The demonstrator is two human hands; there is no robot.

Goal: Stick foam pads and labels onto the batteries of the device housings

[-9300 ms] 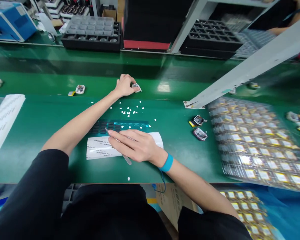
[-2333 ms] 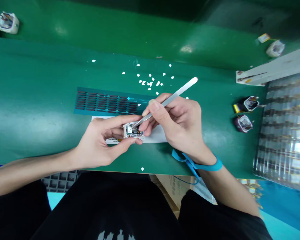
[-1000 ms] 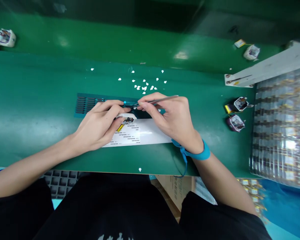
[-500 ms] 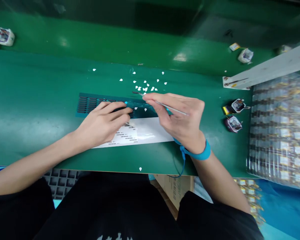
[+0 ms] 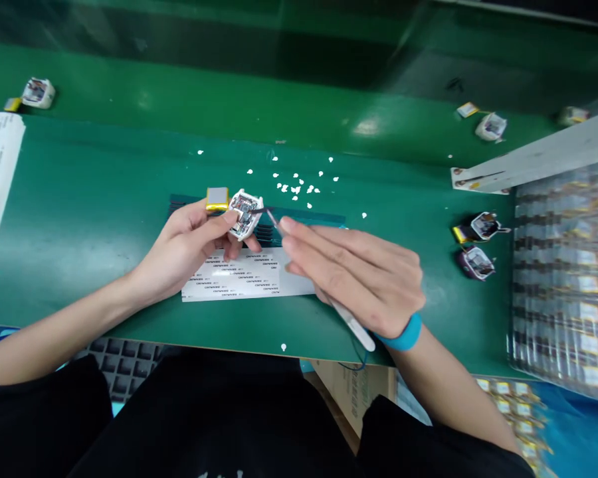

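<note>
Left hand point(image 5: 182, 238), fingers point(image 5: 213, 230) grasping a white case point(image 5: 244, 227) above a green counter point(image 5: 104, 192); right hand point(image 5: 361, 275), fingers pinching tweezers point(image 5: 353, 325), a dark strip point(image 5: 258, 210) at their tip.

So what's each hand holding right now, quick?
Left hand: closed, holding the white case.
Right hand: closed, holding tweezers, a dark strip at their tip.

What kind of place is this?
Probably an electronics factory or workshop: at a green workbench, the left hand holds a small white electronic unit, the right hand holds tweezers, and clear trays of small parts sit nearby.
</note>
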